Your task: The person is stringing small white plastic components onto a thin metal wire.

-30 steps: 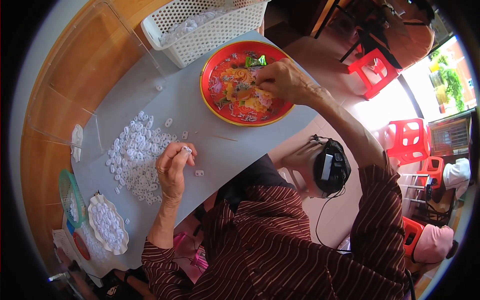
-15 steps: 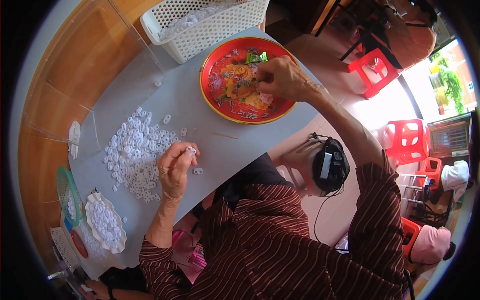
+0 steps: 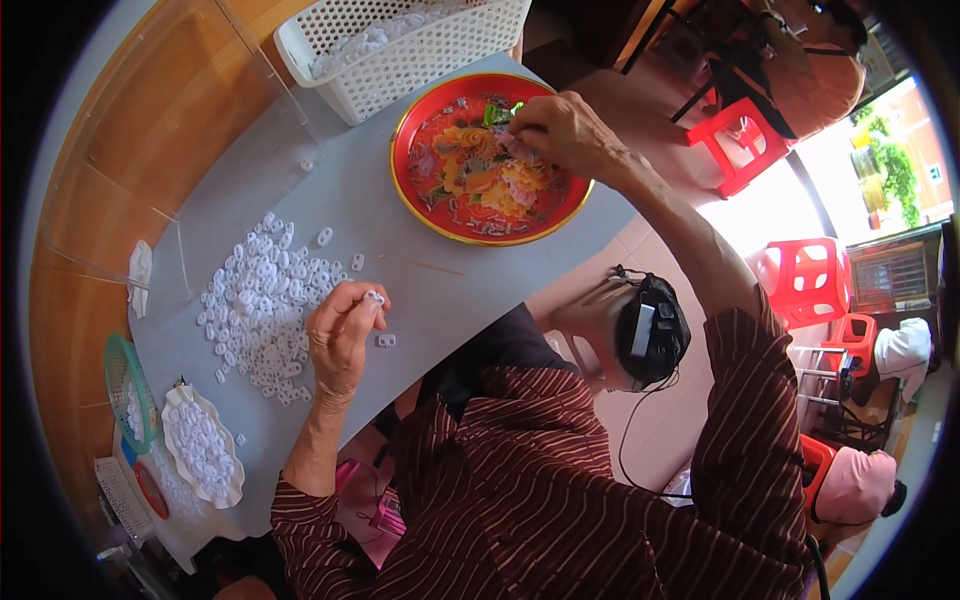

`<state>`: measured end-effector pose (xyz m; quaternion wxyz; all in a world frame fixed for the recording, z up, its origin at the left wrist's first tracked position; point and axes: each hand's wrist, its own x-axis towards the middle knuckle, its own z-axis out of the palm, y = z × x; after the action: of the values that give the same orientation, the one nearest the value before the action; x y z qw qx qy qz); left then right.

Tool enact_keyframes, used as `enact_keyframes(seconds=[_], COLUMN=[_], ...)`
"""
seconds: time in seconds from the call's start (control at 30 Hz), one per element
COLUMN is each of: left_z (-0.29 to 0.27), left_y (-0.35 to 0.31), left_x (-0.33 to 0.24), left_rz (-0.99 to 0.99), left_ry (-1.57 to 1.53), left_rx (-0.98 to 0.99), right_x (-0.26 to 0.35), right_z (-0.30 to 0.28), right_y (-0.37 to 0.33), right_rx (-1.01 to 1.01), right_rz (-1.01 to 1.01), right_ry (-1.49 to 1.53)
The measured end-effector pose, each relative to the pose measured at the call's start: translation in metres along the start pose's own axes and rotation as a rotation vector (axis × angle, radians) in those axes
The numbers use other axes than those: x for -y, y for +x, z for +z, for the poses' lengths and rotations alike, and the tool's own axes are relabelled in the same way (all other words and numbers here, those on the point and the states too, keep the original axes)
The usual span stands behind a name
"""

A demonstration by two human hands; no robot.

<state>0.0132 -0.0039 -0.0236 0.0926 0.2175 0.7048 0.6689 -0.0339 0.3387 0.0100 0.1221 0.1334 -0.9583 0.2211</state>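
My left hand point(image 3: 340, 335) rests on the grey table point(image 3: 400, 250) and pinches a small white plastic ring point(image 3: 375, 297) between thumb and fingers. Another white ring point(image 3: 385, 340) lies just right of it. A heap of the same white rings point(image 3: 260, 305) spreads to the left of that hand. My right hand point(image 3: 560, 130) reaches over a round red tray point(image 3: 485, 155) with a gold rim and a colourful pattern. Its fingertips are closed over small pieces at the tray's far side. What they hold is too small to make out.
A white perforated basket point(image 3: 400, 45) with more rings stands behind the tray. A white scalloped dish point(image 3: 200, 455) of rings and a green sieve point(image 3: 125, 395) lie at the near left. A clear plastic panel point(image 3: 130, 170) stands at the left. Red stools point(image 3: 810, 280) are on the floor at right.
My right hand has shifted from the tray's middle toward its far rim. My left hand keeps its grip on the ring and stays put.
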Motion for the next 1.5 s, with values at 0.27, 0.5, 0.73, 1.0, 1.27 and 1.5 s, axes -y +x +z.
enact_keyframes(seconds=[0.27, 0.5, 0.73, 1.0, 1.27, 1.5], left_z=[-0.001, 0.0, -0.003, -0.002, -0.002, -0.003], left_y=[0.001, 0.001, 0.0, 0.0, -0.003, -0.004], left_x=[-0.003, -0.003, -0.006, -0.009, -0.004, -0.001], left_rz=[-0.003, -0.007, -0.024, -0.085, -0.072, -0.041], left_ry=[0.015, 0.018, -0.076, -0.085, -0.048, -0.051], left_rx=[0.009, -0.014, -0.048, -0.05, -0.083, -0.084], right_x=[0.008, 0.032, 0.104, 0.15, 0.18, 0.18], right_z=[0.012, 0.002, 0.03, 0.089, 0.101, 0.109], right_y=[0.017, 0.023, -0.001, -0.037, -0.035, -0.037], right_rx=[0.127, 0.133, 0.028, 0.144, -0.178, -0.201], right_rz=[-0.109, 0.111, 0.089, 0.36, 0.438, 0.436], right_ry=[-0.325, -0.23, 0.531, 1.309, 1.596, 1.586])
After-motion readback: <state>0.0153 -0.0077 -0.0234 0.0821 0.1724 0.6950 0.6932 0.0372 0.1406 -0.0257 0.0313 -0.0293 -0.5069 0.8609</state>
